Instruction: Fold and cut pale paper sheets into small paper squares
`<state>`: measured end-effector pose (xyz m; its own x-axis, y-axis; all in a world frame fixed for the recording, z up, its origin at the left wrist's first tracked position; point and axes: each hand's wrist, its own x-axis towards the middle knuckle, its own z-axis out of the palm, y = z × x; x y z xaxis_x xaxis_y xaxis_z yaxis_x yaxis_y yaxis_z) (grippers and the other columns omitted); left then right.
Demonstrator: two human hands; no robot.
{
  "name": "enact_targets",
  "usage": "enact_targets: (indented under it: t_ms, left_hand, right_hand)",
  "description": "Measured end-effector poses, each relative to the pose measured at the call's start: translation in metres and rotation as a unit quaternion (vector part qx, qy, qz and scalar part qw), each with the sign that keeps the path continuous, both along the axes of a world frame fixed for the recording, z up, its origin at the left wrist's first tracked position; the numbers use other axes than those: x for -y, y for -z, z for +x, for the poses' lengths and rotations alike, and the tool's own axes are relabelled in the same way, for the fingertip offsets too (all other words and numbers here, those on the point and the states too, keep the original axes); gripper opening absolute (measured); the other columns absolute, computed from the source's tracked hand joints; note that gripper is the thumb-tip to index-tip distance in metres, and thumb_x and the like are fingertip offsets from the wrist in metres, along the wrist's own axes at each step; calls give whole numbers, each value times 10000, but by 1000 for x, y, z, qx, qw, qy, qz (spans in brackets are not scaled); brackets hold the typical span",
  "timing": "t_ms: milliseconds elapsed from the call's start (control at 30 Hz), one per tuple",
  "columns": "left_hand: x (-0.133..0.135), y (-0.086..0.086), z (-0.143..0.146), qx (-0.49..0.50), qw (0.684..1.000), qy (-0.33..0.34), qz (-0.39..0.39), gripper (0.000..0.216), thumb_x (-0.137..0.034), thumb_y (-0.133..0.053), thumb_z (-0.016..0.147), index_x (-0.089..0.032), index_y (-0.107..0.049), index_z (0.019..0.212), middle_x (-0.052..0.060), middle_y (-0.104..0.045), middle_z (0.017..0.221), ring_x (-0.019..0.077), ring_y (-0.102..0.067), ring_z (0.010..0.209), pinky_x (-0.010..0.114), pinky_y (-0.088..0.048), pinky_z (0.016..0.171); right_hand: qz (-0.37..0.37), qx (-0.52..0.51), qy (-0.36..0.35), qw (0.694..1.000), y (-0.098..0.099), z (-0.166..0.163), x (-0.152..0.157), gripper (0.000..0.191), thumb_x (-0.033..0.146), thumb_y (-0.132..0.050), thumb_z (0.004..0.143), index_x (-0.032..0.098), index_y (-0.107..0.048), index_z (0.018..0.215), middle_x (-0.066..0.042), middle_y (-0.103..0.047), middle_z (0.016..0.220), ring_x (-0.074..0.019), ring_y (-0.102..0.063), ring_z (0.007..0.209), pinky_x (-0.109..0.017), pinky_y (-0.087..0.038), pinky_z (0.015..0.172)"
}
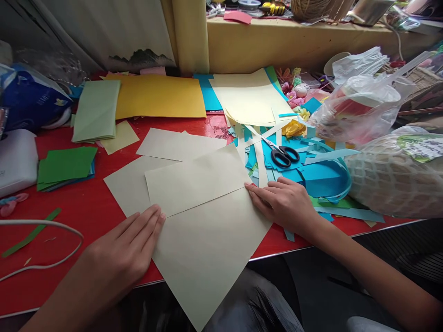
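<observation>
A pale cream sheet of paper lies folded on the red table, its lower corner hanging over the front edge. My left hand lies flat with fingers stretched out, its fingertips pressing the left end of the fold. My right hand rests on the right end of the fold, fingers together and pressing down on the paper's edge. Two more cream sheets lie under and behind the folded one.
Black-handled scissors lie on blue paper scraps right of the sheet. Green squares, a light green sheet, orange paper and yellow sheets sit behind. Plastic bags crowd the right. A white cable curves at left.
</observation>
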<state>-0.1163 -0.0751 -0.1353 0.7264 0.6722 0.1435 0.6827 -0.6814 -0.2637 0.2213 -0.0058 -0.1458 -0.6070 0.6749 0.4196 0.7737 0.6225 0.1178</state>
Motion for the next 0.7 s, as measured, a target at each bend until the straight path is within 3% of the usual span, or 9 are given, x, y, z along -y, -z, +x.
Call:
enact_targets:
  t_ms: [200,500,600,700]
  left_hand:
    - [11,5,-21,4,999,-17,-31,698,-71,-332,852,-100,-57,1492,150,-539,1331,277,-503,1230,391,-525,911]
    - [10,9,-23,-20,999,23,42,634,-57,-374,809,-14,-263,1432,192,-568,1291,265,-560,1176,347,-535,836]
    - [3,-1,-19,-30,996,48,68,488,-45,-387,796,-66,-497,1271,177,-635,1199,267,-615,1088,368,-536,809]
    - [-14,-13,0,-28,995,26,87,325,-35,-392,789,-138,-652,956,128,-716,981,282,-662,952,393,-541,737]
  right_hand:
    - [-75,-42,19,996,2,6,-1,294,282,-456,938,197,-728,1009,-4,-533,584,-128,-455,558,-307,-283,605]
    - [-60,-83,40,994,4,12,-1,235,241,-527,894,173,-751,918,-47,-541,688,-147,-464,629,-323,-315,627]
    - [-39,-95,23,994,3,12,-1,192,223,-552,878,180,-736,915,-53,-585,745,-158,-483,675,-326,-338,647]
    - [-5,-128,20,992,3,12,1,178,206,-555,875,191,-708,964,-55,-609,791,-162,-493,699,-329,-367,668]
